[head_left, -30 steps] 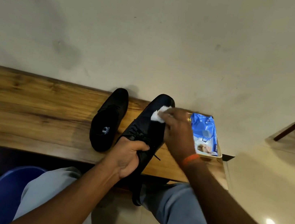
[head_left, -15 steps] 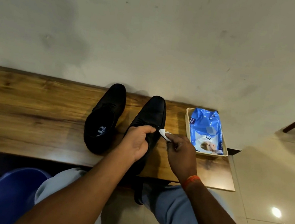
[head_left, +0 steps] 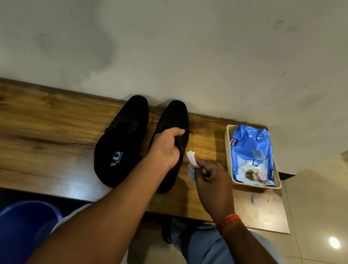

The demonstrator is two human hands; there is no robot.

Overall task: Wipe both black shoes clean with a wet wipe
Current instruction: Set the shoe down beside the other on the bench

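Both black leather lace-up shoes stand side by side at the wooden bench's back edge. My left hand grips the right shoe at its stiff collar, probably the firmest hold; the left shoe is untouched. My right hand pinches the limp crumpled white wet wipe just beside it. At the bench's right end, a shallow cream tray holds a soft blue wipe pack.

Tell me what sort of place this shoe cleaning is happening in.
Probably an ordinary indoor room, perhaps in a home. A wooden bench stands against a scuffed plain wall, the floor is glossy tile, and a blue bucket sits beside the seated person's legs.
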